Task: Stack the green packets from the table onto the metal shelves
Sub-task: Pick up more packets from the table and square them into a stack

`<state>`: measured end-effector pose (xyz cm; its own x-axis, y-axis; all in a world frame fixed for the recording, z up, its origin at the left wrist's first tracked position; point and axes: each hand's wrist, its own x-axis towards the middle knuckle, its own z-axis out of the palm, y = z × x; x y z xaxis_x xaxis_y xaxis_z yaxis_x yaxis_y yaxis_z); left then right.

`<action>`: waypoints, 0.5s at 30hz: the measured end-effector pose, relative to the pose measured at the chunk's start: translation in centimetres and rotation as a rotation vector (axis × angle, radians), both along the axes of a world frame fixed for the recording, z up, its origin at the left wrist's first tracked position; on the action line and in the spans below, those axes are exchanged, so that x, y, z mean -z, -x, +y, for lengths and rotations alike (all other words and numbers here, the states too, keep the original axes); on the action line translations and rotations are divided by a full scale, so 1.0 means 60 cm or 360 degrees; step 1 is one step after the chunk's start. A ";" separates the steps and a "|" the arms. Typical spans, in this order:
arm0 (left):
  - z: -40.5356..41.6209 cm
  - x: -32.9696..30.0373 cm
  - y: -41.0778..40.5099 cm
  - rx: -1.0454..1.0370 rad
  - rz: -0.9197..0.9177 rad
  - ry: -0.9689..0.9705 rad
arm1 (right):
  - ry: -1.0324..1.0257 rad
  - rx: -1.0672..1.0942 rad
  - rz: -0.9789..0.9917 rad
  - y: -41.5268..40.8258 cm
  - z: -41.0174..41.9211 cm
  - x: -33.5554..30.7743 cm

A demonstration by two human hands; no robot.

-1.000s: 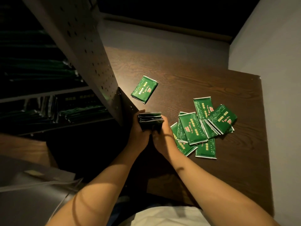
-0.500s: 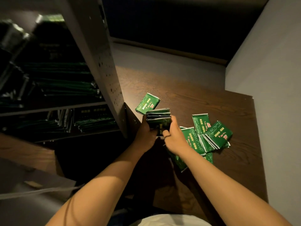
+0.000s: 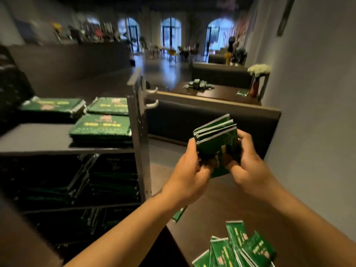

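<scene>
A stack of green packets is raised above the brown table; my left hand grips its left side and my right hand grips its right side. Several loose green packets lie on the table at the bottom right, and one more packet peeks out under my left forearm. The metal shelves stand to the left. Its top shelf carries three piles of green packets. The dark lower shelves hold more packets.
A grey wall runs along the right. Behind the table is a dark booth backrest, then another table with packets and white flowers. Two hooks stick out of the shelf's side panel.
The camera tilted up from the tabletop to the room. Both hands lifted the stack of packets higher, off the table, beside the shelf's top level.
</scene>
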<state>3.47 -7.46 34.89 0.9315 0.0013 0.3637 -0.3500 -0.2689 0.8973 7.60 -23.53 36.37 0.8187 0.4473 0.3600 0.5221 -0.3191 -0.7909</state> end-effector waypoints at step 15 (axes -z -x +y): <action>0.201 -0.340 0.130 -0.0735 -0.0429 0.0549 | -0.0012 -0.0965 -0.0008 0.006 0.287 -0.425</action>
<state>-4.35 4.63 55.29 0.6825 0.5401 0.4924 -0.4928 -0.1575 0.8558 7.26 -6.29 61.88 0.4170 0.8309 0.3683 0.6129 0.0422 -0.7890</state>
